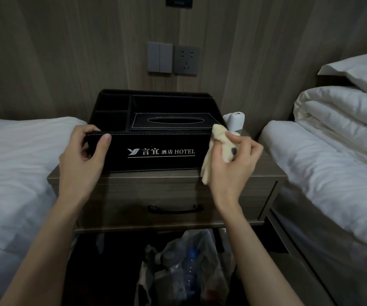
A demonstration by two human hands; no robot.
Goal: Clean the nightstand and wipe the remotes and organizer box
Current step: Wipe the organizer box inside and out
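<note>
A black leather organizer box (156,155) with white hotel lettering stands on the brown nightstand (178,191). Its compartments look empty apart from a built-in tissue holder (171,121). My left hand (83,155) grips the box's front left corner, thumb on the front face. My right hand (233,160) holds a crumpled pale yellow cloth (216,138) against the box's right front corner. A white remote (235,120) stands behind the cloth, at the box's right side, partly hidden.
White beds flank the nightstand, one on the left (17,173) and one on the right (332,173) with a folded duvet. A light switch and socket (173,59) sit on the wall behind. A plastic bag of rubbish (184,268) lies on the floor below the drawer.
</note>
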